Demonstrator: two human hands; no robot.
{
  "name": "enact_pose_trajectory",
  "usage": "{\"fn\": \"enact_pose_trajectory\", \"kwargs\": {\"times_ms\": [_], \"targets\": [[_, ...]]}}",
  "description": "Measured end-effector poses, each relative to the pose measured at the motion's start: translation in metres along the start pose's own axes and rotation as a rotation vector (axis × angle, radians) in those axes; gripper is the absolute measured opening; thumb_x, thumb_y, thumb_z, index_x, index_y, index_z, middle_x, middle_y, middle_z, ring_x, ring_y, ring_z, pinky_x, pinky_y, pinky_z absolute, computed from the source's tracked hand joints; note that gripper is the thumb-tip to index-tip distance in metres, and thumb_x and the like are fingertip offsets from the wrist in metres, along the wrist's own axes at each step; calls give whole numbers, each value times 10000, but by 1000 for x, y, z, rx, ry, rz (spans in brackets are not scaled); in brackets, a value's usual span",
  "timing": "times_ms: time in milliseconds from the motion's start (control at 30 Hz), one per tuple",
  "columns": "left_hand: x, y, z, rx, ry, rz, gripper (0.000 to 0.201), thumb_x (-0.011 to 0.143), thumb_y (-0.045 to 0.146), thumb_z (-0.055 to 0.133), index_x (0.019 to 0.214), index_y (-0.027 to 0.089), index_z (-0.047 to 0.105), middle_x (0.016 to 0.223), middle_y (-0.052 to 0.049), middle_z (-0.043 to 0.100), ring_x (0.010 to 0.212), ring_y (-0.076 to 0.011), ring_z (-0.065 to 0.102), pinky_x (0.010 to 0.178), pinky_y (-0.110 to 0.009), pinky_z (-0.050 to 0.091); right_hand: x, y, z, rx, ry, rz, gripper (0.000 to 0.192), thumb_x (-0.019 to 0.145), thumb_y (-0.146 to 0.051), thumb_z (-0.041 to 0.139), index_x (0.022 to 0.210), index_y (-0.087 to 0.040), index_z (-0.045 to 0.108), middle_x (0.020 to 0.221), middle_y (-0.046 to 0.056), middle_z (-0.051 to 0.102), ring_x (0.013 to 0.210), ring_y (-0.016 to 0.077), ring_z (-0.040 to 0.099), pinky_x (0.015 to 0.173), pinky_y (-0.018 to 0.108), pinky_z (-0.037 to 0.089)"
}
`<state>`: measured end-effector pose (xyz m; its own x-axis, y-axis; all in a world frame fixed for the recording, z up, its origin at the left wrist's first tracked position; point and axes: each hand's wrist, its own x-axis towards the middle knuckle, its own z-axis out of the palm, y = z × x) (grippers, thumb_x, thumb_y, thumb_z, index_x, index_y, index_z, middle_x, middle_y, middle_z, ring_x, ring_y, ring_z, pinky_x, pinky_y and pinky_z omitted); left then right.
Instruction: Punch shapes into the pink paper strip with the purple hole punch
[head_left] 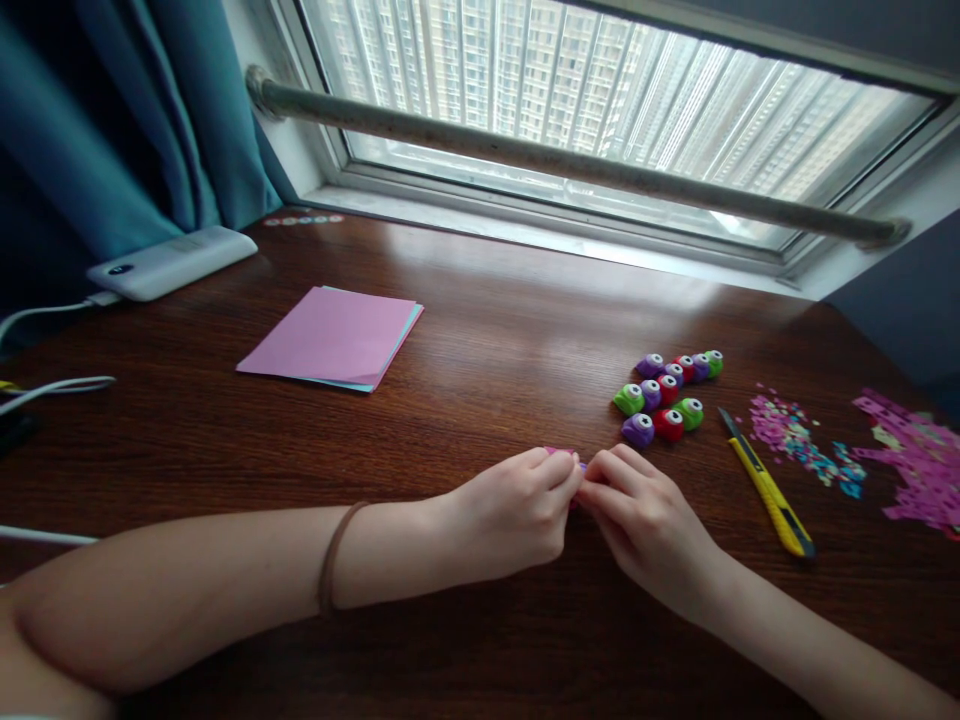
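Together, left hand [510, 515] and right hand [649, 525] grip one pink scrap [561, 452] beside ten punches [667, 393].

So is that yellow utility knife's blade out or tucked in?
Cannot tell for sure. The yellow utility knife lies flat on the table, apart from both hands; its dark far tip is too small to say whether blade shows.

Punches [667, 395] left of knife [766, 483]

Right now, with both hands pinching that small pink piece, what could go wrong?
The pink piece is mostly hidden between the left hand and right hand; it may slip or tear. The yellow utility knife lies close beside the right hand. A sweep could scatter the small punches or paper scraps.
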<state>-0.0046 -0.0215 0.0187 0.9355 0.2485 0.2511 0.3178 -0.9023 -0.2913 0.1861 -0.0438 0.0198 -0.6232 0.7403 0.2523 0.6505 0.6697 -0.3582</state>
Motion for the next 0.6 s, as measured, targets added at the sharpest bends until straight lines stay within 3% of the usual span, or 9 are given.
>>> {"fn": "enact_pose_trajectory", "kwargs": {"times_ms": [167,300,433,600], "targets": [[0,2,1,34,10,-10,243,815,93,430,854,107,670,1024,-124,628,877,-217,554,733,-340,469,0,0,4,18,31,-14,169,833,-35,437,771,-90,584,769,89,514,743,182,413,638,328,414],[0,5,2,73,58,-50,297,839,86,387,971,51,651,1029,-136,624,874,-209,552,765,-332,466,-2,0,7,-2,76,-40,183,839,-32,431,856,-68,610,763,102,526,737,186,412,643,344,428],[-3,5,5,83,130,-91,288,847,83,405,1033,-1,608,1030,-155,611,824,-196,547,691,-315,454,-3,0,6,7,111,-53,194,846,-37,443,948,-54,607,786,109,537,746,184,422,644,342,437],[-4,2,12,4,185,-171,285,866,166,446,1087,22,555,883,-97,602,730,-172,504,586,-313,395,-7,4,7,15,168,-66,215,841,-44,469,1015,-85,588,817,89,548,753,172,453,659,333,444]]}}
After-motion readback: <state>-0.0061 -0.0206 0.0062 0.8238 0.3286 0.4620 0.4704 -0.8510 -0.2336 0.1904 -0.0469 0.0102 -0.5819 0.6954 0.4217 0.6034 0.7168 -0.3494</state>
